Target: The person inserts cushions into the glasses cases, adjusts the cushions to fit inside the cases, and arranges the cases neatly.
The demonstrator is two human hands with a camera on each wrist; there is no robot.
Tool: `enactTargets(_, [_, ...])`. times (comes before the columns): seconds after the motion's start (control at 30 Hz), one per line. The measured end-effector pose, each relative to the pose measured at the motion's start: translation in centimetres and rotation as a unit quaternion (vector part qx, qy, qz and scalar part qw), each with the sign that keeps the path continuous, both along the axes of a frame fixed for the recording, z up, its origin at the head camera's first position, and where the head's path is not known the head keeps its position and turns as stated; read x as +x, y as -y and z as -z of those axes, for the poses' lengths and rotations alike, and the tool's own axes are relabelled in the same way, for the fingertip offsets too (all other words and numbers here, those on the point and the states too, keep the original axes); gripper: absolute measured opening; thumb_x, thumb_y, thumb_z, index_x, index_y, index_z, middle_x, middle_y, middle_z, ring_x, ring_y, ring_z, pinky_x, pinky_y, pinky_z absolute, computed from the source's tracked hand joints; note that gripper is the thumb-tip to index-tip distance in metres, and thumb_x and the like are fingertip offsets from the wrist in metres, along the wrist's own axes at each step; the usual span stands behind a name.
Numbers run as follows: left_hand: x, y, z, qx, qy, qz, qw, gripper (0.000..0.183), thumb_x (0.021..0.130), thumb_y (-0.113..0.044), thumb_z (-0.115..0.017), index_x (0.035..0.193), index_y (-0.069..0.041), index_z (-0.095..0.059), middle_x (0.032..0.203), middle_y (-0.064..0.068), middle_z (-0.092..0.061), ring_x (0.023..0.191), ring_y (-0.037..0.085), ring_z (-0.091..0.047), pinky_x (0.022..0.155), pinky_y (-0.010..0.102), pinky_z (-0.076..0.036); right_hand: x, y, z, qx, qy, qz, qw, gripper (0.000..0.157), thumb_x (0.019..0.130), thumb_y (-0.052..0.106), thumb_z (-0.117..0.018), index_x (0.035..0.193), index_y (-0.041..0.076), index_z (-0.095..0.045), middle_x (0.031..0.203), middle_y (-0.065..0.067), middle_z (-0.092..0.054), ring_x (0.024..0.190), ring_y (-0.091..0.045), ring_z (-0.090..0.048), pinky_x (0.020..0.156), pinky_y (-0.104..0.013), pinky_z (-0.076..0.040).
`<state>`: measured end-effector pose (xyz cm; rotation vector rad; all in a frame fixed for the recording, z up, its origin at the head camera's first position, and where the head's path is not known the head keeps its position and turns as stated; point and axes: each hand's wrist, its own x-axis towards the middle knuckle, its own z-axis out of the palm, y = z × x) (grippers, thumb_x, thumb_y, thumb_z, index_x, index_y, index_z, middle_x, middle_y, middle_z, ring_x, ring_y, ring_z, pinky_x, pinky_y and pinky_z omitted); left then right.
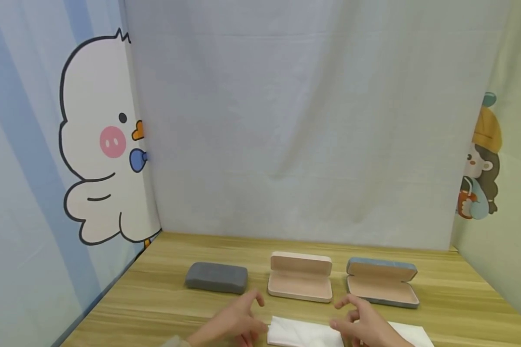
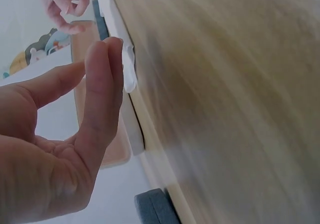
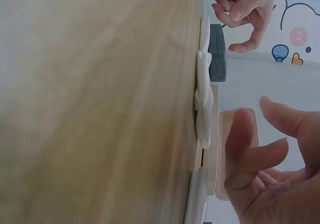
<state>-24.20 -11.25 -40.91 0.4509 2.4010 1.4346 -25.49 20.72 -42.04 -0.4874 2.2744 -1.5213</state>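
Head view: three cases [image 1: 217, 278], long axes left–right; two white cloths [image 1: 304, 333]. Left hand [image 1: 239, 317], right hand [image 1: 364, 324]: grips empty, slack.

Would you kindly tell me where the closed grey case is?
In the head view, the closed grey case lies left of the open cream case, beyond the left hand.

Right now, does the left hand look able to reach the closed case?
Likely yes: the left hand is empty, the closed case lies just beyond it, and I see nothing standing between them.
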Motion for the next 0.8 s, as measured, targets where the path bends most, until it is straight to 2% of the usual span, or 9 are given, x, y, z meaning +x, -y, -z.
enactTargets(0.17, [0.2,-0.7,0.2,-0.022,-0.012,-0.002,0.9997,0.035,0.077,-0.002,-0.071,0.101,-0.007,-0.045,0.056,0.011,-0.064,0.041,0.012,-0.055,0.036,0.022,-0.048,0.5,-0.8,0.2,0.033,0.029,-0.002,0.999,0.041,0.092,0.025,-0.066,0.112,-0.005,-0.047,0.062,0.003,-0.052,0.053,-0.008,-0.046,0.053,-0.022,-0.047])
enactTargets(0.33, [0.3,-1.3,0.4,-0.034,-0.013,-0.013,0.9992,0.033,0.076,0.000,-0.072,0.096,-0.006,-0.046,0.057,0.013,-0.064,0.044,0.016,-0.057,0.037,0.024,-0.050,0.6,-1.1,0.4,0.058,0.039,-0.004,0.998,0.032,0.089,0.024,-0.069,0.100,-0.001,-0.052,0.061,0.004,-0.053,0.052,-0.004,-0.050,0.051,-0.016,-0.046])
enactTargets(0.53, [0.2,-2.0,1.0,-0.050,-0.008,-0.030,0.9982,0.029,0.076,0.001,-0.073,0.090,-0.004,-0.047,0.055,0.010,-0.063,0.043,0.013,-0.054,0.036,0.020,-0.046,0.6,-0.8,0.6,0.072,0.050,-0.004,0.996,0.024,0.088,0.017,-0.070,0.092,-0.002,-0.057,0.075,0.000,-0.061,0.058,-0.003,-0.055,0.054,-0.015,-0.049])
enactTargets(0.7, [0.1,-2.6,1.2,-0.064,-0.014,-0.042,0.9969,0.027,0.074,0.002,-0.072,0.083,-0.004,-0.047,0.052,0.005,-0.058,0.041,0.011,-0.050,0.035,0.016,-0.041,0.6,-0.4,0.7,0.092,0.026,-0.007,0.995,0.021,0.087,0.016,-0.071,0.085,-0.001,-0.059,0.069,0.003,-0.055,0.054,-0.003,-0.042,0.052,-0.014,-0.040])
enactTargets(0.8, [0.2,-3.0,1.2,-0.069,-0.028,-0.053,0.9958,0.026,0.071,0.006,-0.069,0.079,-0.004,-0.046,0.049,0.003,-0.055,0.038,0.007,-0.047,0.033,0.014,-0.037,0.5,0.0,0.7,0.123,-0.010,0.001,0.992,0.022,0.084,0.018,-0.073,0.079,0.001,-0.060,0.062,0.004,-0.049,0.053,-0.005,-0.038,0.049,-0.015,-0.035])
